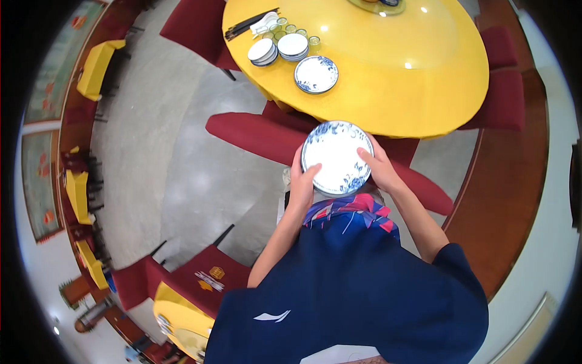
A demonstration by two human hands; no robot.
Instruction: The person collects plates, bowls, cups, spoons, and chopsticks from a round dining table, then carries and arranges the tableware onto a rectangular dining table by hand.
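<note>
A stack of white plates with blue floral rims is held in front of my body, level with the chair backs. My left hand grips its left side, thumb over the top plate. On the right edge my right hand does the same, thumb resting on the upper face. Beyond them, near the edge of the yellow round table, lies another pile of blue-patterned plates. Beside that pile stand two stacks of small white dishes, small glasses, white spoons and dark chopsticks.
A clear turntable covers the table's middle. Red chairs stand between me and the table, with another chair at its left. Behind me on the left are a red chair and a second yellow-covered table.
</note>
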